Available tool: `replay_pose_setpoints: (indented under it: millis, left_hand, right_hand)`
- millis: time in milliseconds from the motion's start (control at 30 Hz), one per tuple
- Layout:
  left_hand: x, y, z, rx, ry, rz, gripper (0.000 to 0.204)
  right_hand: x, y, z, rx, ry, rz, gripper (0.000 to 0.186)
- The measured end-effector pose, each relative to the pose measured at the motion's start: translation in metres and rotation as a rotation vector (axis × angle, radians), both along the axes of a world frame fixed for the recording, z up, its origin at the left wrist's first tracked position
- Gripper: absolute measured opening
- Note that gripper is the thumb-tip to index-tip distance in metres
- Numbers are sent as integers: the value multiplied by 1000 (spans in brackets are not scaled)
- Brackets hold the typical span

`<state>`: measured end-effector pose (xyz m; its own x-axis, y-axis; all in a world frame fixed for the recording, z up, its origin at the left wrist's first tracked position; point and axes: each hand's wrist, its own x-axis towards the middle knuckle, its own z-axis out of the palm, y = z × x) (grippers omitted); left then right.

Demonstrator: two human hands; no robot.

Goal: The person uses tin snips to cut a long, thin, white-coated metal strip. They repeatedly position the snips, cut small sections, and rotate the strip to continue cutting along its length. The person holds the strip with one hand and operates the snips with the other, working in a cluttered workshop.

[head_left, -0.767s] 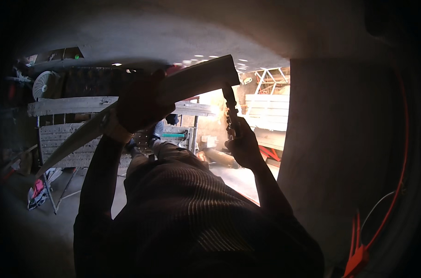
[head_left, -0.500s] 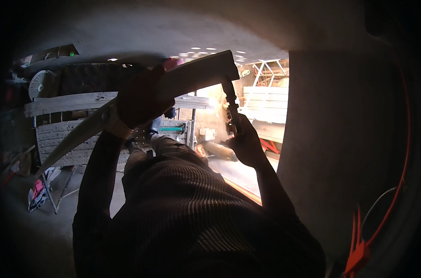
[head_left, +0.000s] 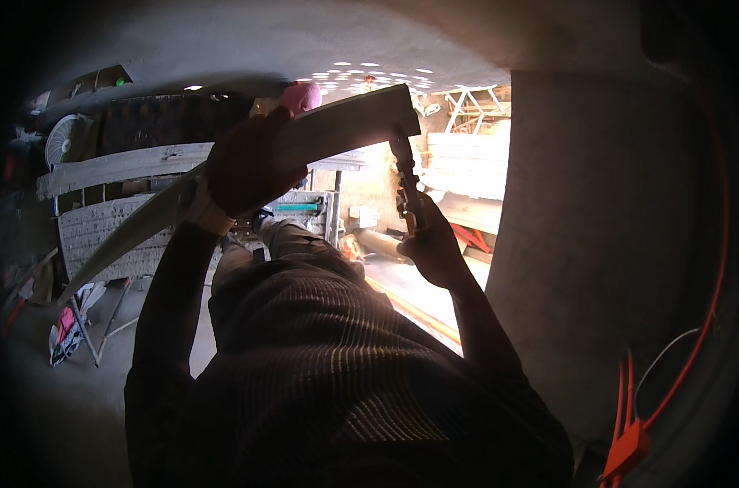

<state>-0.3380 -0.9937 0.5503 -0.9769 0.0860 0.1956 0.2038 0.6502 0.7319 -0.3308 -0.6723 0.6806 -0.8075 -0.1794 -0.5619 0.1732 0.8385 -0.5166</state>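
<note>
Overhead, the left hand point(head_left: 243, 167) is wrapped firmly around a long, curved, pale grey wooden plank point(head_left: 337, 130), gripping it near its upper stretch and pressing it up toward the rough grey concrete ceiling point(head_left: 304, 41). That plank runs from a squared end at the upper middle of the view down and leftward past the wrist, tapering out of the light toward the lower left. Just right of it, the right hand point(head_left: 434, 244) is closed around the handle of a slim dark metal tool point(head_left: 406, 179), held nearly upright with its tip touching the underside of the plank's squared end. A broad grey concrete column point(head_left: 597, 244) stands just beside the right arm, with orange cables point(head_left: 711, 268) hanging down its far side. Behind the left arm, weathered boards point(head_left: 117, 167) are stacked near a white fan point(head_left: 65, 138).
</note>
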Motion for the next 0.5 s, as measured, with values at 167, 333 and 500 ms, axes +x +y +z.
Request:
replay_pose_setpoints:
  millis: [167, 333, 500]
  left_hand:
    - [-2, 5, -8, 6, 112, -19, 66]
    - [-10, 14, -22, 54, 67, -62, 58]
    - [-13, 22, -29, 78, 76, -70, 49]
  right_hand:
    - [3, 8, -7, -18, 12, 5, 75]
    - [3, 13, -13, 74, -34, -66, 69]
    - [3, 14, -18, 158, 23, -8, 65]
